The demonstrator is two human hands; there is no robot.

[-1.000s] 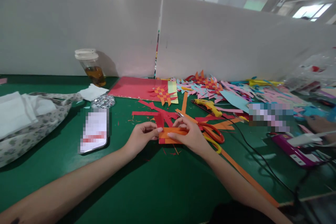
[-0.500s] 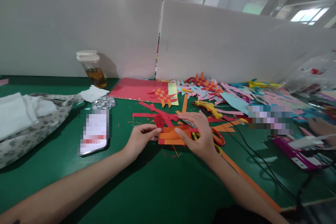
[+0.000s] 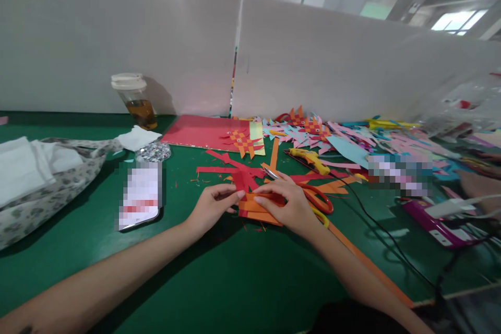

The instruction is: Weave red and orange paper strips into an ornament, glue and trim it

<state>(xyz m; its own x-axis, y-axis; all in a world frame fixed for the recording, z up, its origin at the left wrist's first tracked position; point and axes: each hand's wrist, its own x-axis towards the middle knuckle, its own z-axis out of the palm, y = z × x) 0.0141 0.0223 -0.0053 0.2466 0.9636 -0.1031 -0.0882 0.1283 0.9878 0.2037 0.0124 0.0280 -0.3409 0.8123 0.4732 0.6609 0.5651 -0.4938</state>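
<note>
Because the orange paper piece (image 3: 256, 212) looks thin and light, I expect it to flex easily and crease if squeezed. It is between my hands, at the green table (image 3: 235, 282); whether it touches, I cannot tell. My left hand (image 3: 214, 203) pinches its left edge by a red strip (image 3: 240, 181), my right hand (image 3: 287, 201) its upper right part. Edges seem the safest hold.

Green table (image 3: 219, 282); pale partition panels (image 3: 117, 26) behind; bright window (image 3: 458, 22) upper right.

Smooth, matt paper strips (image 3: 256, 214).
</note>
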